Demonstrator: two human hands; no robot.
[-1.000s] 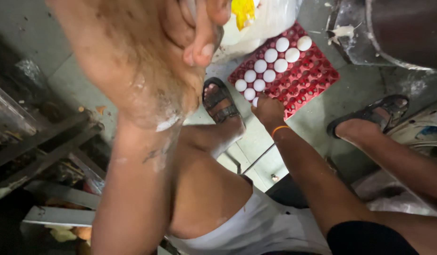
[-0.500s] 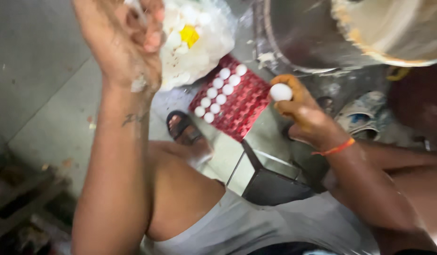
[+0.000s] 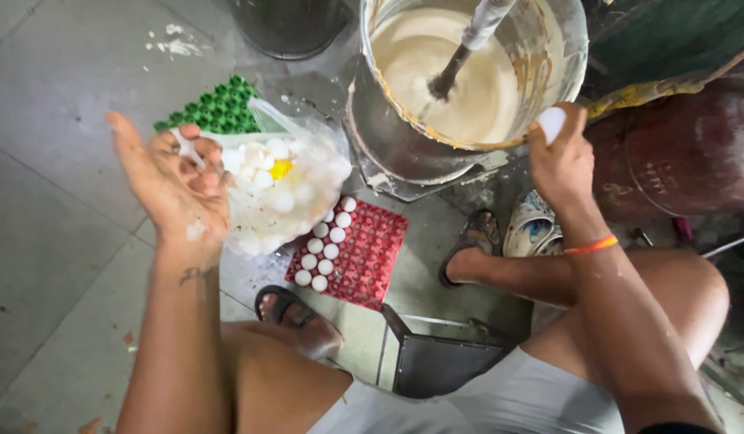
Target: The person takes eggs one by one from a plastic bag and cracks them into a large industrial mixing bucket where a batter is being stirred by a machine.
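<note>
Left hand (image 3: 179, 181): my grip is loose and open, bits of eggshell (image 3: 185, 145) on the fingers, over the shell bag (image 3: 283, 189).
Right hand (image 3: 561, 157): grip closed on a white egg (image 3: 552, 122), at the rim for cracking.
Red tray (image 3: 372, 257): on the floor, within reach.
Mixing bowl (image 3: 476, 72): batter, beater running.

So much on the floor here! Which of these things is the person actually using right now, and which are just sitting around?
In use:
- white egg held in the right hand, at the bucket's rim
- batter bucket with a stirrer
- red egg tray
- bag of shells beside the open left hand

Lying about:
- green tray
- spare sandal
- red drum
</note>
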